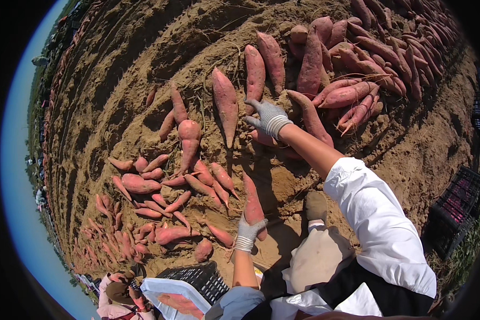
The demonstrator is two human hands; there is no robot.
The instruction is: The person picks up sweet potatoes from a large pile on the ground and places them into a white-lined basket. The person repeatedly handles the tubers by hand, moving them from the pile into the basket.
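My left hand (247, 233), in a grey knit glove, is closed around the thick lower end of a long pink-red sweet potato (253, 200). That sweet potato stands upright, its thin tip pointing away from me. My right hand (269, 116), gloved the same way, reaches forward with thumb and forefinger apart and holds nothing. Its forefinger is at the lower tip of another sweet potato (255, 69) lying on the soil; whether it touches I cannot tell. Left of that hand lies a large tapered sweet potato (225, 100), and a curved one (312, 120) lies beside my right wrist.
A big heap of sweet potatoes (378, 58) spreads at far right, and smaller ones (141, 184) lie scattered at left. A black crate with a white liner (208, 280) stands by my left arm. Black crates (456, 208) sit at right. Another person (117, 293) is at lower left.
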